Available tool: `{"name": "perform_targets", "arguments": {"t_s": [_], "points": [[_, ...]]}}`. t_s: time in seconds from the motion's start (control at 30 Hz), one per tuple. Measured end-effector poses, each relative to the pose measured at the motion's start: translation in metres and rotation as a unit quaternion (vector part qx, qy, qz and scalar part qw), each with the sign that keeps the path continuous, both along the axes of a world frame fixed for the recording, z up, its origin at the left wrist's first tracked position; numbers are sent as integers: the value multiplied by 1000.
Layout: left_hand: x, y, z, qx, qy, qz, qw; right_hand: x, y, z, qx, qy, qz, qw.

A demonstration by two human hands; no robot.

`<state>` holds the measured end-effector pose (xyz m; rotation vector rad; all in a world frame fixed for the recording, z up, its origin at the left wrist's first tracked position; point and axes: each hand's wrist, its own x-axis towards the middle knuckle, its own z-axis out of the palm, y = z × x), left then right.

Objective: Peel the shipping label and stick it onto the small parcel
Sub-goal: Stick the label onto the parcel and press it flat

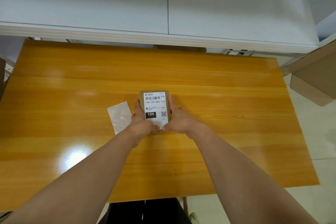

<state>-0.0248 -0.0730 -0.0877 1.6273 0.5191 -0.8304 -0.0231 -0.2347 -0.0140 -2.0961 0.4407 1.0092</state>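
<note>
A small brown cardboard parcel lies on the wooden table, near its middle. A white shipping label with a barcode, "15H" and a QR code lies flat on the parcel's top. My left hand grips the parcel's left side, with the thumb on the label's near edge. My right hand holds the right side, its thumb also on that near edge. The shiny white backing sheet lies on the table just left of my left hand.
A white cabinet or shelf unit runs along the table's far edge. A large cardboard box stands off the table's right corner. Pale tiled floor lies to the right, and my dark-clothed legs sit below the near edge.
</note>
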Motion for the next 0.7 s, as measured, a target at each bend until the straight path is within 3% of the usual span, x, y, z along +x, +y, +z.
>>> {"name": "perform_targets", "arguments": {"t_s": [0.1,0.17,0.3,0.4,0.7], "points": [[-5,-8,16,23,5,10,1000,4,11,3,1,-52,-70,996],[-10,-16,32,96,-16,5,995,3,21,0,-27,-81,-84,993],[1,-20,51,276,-167,-118,939,-3,28,-8,-69,-100,-81,989],[13,-18,51,249,-169,-168,939,-5,28,-6,-73,-104,-96,987],[16,-15,44,218,-152,-139,954,0,21,-5,-70,-103,-77,989]]}}
